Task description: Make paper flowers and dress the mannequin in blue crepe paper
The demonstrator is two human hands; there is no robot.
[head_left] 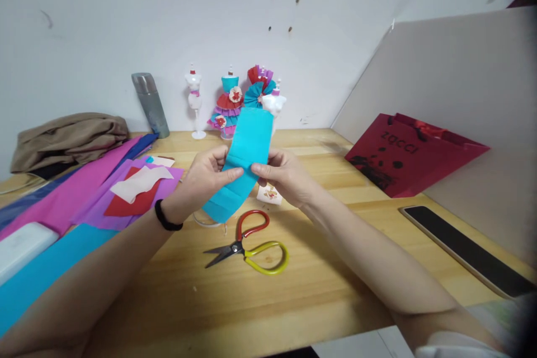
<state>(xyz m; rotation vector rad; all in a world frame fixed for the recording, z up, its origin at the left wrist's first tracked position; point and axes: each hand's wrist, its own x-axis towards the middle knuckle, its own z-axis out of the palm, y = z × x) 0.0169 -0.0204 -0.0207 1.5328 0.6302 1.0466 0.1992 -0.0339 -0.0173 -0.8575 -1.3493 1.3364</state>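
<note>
A long turquoise paper strip point(250, 137) with crease lines across it is held up over the table point(319, 268). My left hand point(210, 176) pinches its left edge, thumb on the front and fingers behind. On the opposite edge, my right hand point(283, 173) grips it the same way, its thumb near the other thumb. Below the strip lie scissors point(237, 248) with one red and one yellow handle, blades parted and pointing left. A small white printed piece point(269, 194) rests on the table just under my right hand.
Coloured sheets point(94, 179), a brown cloth point(71, 140) and a white box point(25, 249) lie left. Behind stand a flask point(150, 105), a bare mini mannequin point(195, 102) and a dressed one point(230, 103). Right are a red bag point(403, 156) and a phone point(465, 249).
</note>
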